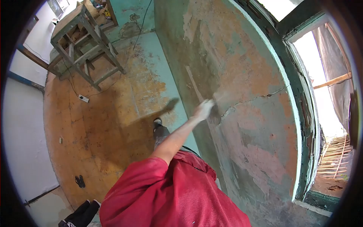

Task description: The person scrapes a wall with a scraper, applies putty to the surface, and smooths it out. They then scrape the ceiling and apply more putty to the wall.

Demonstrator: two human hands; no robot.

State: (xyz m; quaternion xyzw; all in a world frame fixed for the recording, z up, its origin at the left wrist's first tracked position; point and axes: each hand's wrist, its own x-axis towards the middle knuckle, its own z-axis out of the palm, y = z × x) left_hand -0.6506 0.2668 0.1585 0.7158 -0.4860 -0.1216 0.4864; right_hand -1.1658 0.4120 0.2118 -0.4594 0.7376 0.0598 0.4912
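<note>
One hand is at work here. It is the left hand point(204, 109), as far as I can judge from where the red sleeve point(132, 181) sits against the body, and it is stretched forward and pressed to the wall point(245, 136) on the person's right side. Its grip looks clenched and seems to be closed on a pale tool point(194, 84), though motion blur smears hand and tool together, so I would not swear to it. The tool's long axis runs straight on from the fist, flat along the plaster toward the far corner, so its tip lies beyond the hand rather than between hand and body. A crack point(257, 97) in the peeling paint starts just beside the fist, on the window side, and a puff of dust point(224, 95) hangs there. The right hand is nowhere in sight. Below the arm a foot point(158, 122) stands on the floor point(106, 125) close to the wall's base, and a wooden trestle point(81, 41) stands well apart at the far end
</note>
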